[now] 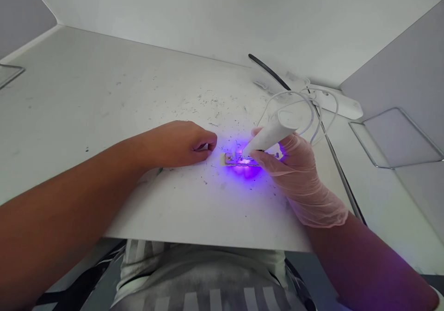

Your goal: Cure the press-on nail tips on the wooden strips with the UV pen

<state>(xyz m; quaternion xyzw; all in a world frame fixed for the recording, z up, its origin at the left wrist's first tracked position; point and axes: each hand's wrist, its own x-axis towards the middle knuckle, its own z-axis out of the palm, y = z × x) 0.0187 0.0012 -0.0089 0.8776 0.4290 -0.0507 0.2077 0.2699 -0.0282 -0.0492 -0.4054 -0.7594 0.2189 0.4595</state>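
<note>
In the head view my right hand, in a thin translucent glove, is wrapped round a white handheld UV lamp. The lamp tilts down to the left and casts violet light on the table. Under its lower end lies a narrow strip-shaped piece with a pale block at its left end; glare and my fingers hide much of its right part. My bare left hand rests on the table just left of the strip, apart from it. Its fingers are curled in, and nothing shows in them.
Dark shavings are scattered over the white table. A white cable loops behind the lamp. Back right are a black strap-like piece and a white elongated device. A metal wire frame stands at the right wall.
</note>
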